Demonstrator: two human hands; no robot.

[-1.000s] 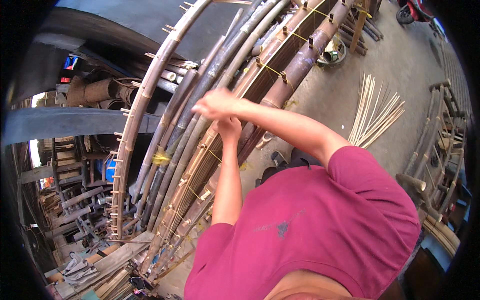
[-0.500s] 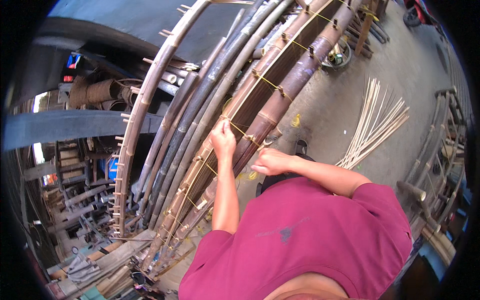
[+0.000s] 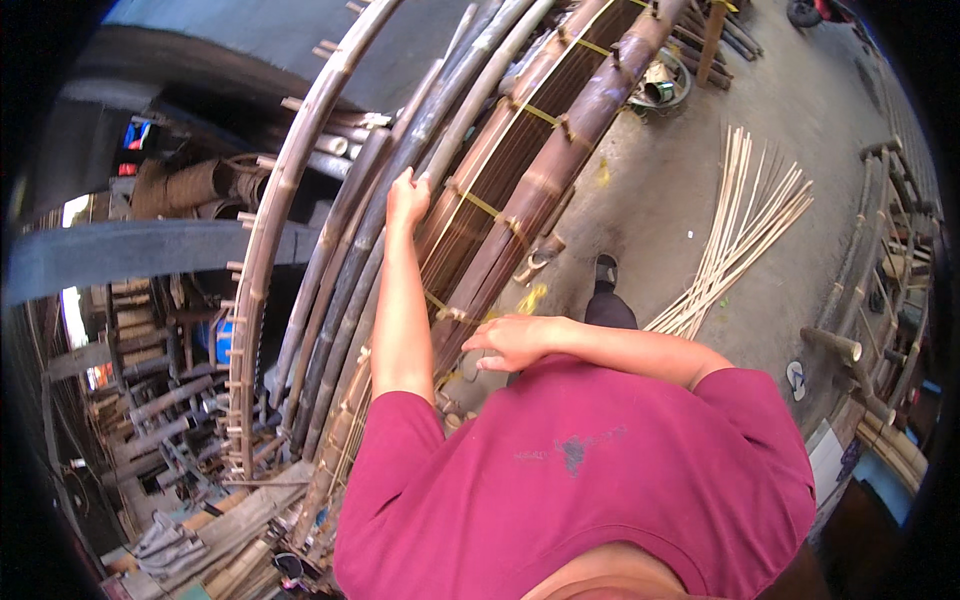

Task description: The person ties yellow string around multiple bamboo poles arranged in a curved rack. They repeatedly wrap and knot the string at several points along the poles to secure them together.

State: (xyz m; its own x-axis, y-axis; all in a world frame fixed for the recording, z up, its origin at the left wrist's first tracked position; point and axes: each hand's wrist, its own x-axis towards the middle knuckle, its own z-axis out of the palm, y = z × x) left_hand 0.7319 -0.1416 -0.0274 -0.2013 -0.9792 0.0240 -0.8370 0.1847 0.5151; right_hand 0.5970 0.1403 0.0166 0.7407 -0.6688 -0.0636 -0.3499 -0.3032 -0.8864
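My left hand (image 3: 408,203) is closed, raised at the left side of a long bamboo frame; whatever its fingers grip is too small to make out. The frame has a thick brown bamboo pole (image 3: 585,130) on its right and a paler bamboo pole (image 3: 520,85) on its left, with thin slats between them. Yellow cord (image 3: 481,205) crosses from pole to pole at several pegs. My right hand (image 3: 515,342) is held low beside the brown pole, palm down, fingers loosely apart and with nothing seen in them.
Left of the frame stand dark bamboo poles (image 3: 345,285) and a curved pegged bamboo piece (image 3: 270,225). Thin pale sticks (image 3: 735,235) lie fanned out on the concrete floor at right, with a sandal (image 3: 795,380) nearby. A round basin (image 3: 662,85) sits beyond the frame.
My left hand has moved up and left, away from the cord crossing. My right hand has shifted slightly left and down, its fingers loosening from a closed shape.
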